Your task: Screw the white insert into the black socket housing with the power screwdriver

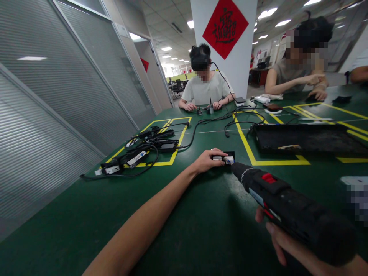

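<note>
A black cordless drill (287, 199) fills the right foreground, its front end pointing left and away from me. My right hand (276, 234) is wrapped round its grip, partly hidden under the drill body. At the table's middle lies a small black box-like part (229, 156) with a white, labelled block (229, 160) on it. My left hand (209, 160) holds this part from its left side, fingers over the top. The drill's tip meets the part's right front corner, or comes very close; I cannot tell which.
Black power adapters and cables (155, 143) lie in a heap at left. A black tray (310, 140) stands at right, and more cables (218, 119) cross the table's middle. One person (208, 82) sits opposite, another person (299, 73) at far right. A blurred phone-like object (355, 184) lies at the right edge.
</note>
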Demonstrator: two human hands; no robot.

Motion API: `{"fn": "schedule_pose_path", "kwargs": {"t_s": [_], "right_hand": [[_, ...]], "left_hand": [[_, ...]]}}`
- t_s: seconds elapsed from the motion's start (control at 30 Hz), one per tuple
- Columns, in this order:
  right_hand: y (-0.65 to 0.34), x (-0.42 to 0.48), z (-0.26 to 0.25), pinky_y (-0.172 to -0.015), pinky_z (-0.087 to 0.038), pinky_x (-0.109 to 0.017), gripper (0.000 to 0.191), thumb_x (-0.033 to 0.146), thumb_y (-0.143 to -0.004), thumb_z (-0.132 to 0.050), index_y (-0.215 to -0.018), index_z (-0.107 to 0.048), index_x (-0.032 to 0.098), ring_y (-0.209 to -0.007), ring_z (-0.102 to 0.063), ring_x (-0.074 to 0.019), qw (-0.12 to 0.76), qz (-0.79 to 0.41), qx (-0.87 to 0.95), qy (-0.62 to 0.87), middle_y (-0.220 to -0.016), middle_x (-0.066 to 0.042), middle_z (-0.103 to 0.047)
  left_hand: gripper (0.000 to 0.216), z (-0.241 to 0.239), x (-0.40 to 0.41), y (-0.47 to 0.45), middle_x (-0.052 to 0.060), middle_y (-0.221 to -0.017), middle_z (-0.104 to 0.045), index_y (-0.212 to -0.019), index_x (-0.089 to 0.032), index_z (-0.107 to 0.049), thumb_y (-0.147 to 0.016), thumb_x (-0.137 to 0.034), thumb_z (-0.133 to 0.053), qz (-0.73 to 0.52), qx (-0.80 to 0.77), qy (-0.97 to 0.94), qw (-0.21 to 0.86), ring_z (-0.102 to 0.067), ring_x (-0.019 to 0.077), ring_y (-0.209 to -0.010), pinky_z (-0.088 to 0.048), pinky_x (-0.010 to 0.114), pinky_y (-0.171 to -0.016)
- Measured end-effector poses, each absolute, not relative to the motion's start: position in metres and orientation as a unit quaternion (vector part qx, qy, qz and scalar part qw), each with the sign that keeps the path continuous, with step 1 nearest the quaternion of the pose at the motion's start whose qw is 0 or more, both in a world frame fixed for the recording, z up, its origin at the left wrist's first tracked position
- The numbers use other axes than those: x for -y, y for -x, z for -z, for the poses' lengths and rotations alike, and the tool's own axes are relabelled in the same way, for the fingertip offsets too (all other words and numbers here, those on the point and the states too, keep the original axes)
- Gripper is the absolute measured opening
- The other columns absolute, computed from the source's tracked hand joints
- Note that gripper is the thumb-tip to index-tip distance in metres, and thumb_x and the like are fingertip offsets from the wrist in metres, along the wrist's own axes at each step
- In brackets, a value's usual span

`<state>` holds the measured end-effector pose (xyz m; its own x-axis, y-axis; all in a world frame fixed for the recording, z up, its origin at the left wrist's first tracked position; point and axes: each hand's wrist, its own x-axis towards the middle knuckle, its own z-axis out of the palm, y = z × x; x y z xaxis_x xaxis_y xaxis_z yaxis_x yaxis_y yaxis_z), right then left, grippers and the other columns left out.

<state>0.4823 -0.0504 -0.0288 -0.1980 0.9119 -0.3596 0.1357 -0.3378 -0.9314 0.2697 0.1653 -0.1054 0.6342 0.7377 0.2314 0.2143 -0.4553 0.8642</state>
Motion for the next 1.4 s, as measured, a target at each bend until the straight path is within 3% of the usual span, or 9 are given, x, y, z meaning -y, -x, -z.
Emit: {"fn": "schedule_pose_path", "kwargs": {"t_s": [0.17,0.33,0.53,0.73,1.0,1.23,1.4], "right_hand": [[-0.482,0.051,0.029,-0.047,-0.050,-0.023,0.027,0.020,-0.066,-0.064,-0.091,-0.055,0.024,-0.047,-0.058,-0.0128,0.313,-0.630,0.461,0.541,-0.067,0.001,-0.062],[-0.485,0.051,0.035,-0.044,-0.050,-0.023,0.022,0.024,-0.067,-0.065,-0.086,-0.055,0.022,-0.046,-0.056,-0.0107,0.321,-0.622,0.471,0.537,-0.082,0.000,-0.062],[-0.493,0.054,0.056,-0.049,-0.054,-0.025,0.015,0.038,-0.082,-0.053,-0.088,-0.055,0.024,-0.054,-0.061,-0.0162,0.314,-0.561,0.550,0.534,-0.061,0.003,-0.057],[-0.493,0.053,0.054,-0.046,-0.054,-0.023,0.013,0.036,-0.083,-0.050,-0.085,-0.057,0.025,-0.054,-0.061,-0.0159,0.298,-0.535,0.586,0.530,-0.063,0.002,-0.059],[-0.492,0.052,0.054,-0.047,-0.055,-0.023,0.031,0.036,-0.079,-0.054,-0.052,-0.052,0.022,-0.053,-0.061,-0.0160,0.289,-0.513,0.594,0.548,-0.058,0.001,-0.059],[-0.490,0.052,0.048,-0.048,-0.055,-0.022,0.028,0.037,-0.079,-0.053,-0.055,-0.054,0.022,-0.052,-0.061,-0.0156,0.283,-0.498,0.603,0.555,-0.056,0.001,-0.058],[-0.493,0.050,0.051,-0.048,-0.055,-0.024,0.019,0.036,-0.081,-0.051,-0.069,-0.058,0.024,-0.051,-0.060,-0.0158,0.283,-0.518,0.601,0.538,-0.058,0.001,-0.058]], "left_hand": [[0.039,0.102,-0.163,-0.270,0.007,-0.107,-0.056,-0.107,-0.017,-0.062,-0.069,-0.026,-0.065,-0.301,-0.303,-0.797,0.426,-0.053,0.0154,-0.097,-0.038,0.030,-0.091],[0.039,0.104,-0.164,-0.270,0.007,-0.106,-0.056,-0.106,-0.017,-0.062,-0.069,-0.027,-0.065,-0.299,-0.309,-0.799,0.421,-0.053,0.0153,-0.096,-0.038,0.029,-0.089],[0.037,0.106,-0.165,-0.270,0.007,-0.104,-0.056,-0.103,-0.016,-0.064,-0.067,-0.027,-0.067,-0.306,-0.303,-0.800,0.419,-0.052,0.0150,-0.096,-0.038,0.029,-0.090],[0.035,0.106,-0.165,-0.270,0.007,-0.102,-0.057,-0.100,-0.016,-0.065,-0.067,-0.027,-0.067,-0.305,-0.303,-0.803,0.413,-0.053,0.0146,-0.094,-0.038,0.028,-0.088],[0.032,0.108,-0.166,-0.269,0.007,-0.100,-0.056,-0.095,-0.015,-0.066,-0.066,-0.028,-0.068,-0.311,-0.298,-0.805,0.408,-0.053,0.0146,-0.094,-0.038,0.027,-0.088],[0.032,0.108,-0.166,-0.267,0.007,-0.102,-0.056,-0.097,-0.015,-0.066,-0.067,-0.027,-0.067,-0.313,-0.294,-0.802,0.415,-0.052,0.0147,-0.096,-0.037,0.028,-0.089],[0.031,0.108,-0.166,-0.268,0.007,-0.104,-0.055,-0.095,-0.016,-0.066,-0.066,-0.027,-0.068,-0.312,-0.310,-0.797,0.415,-0.052,0.0147,-0.096,-0.037,0.028,-0.089]]}}
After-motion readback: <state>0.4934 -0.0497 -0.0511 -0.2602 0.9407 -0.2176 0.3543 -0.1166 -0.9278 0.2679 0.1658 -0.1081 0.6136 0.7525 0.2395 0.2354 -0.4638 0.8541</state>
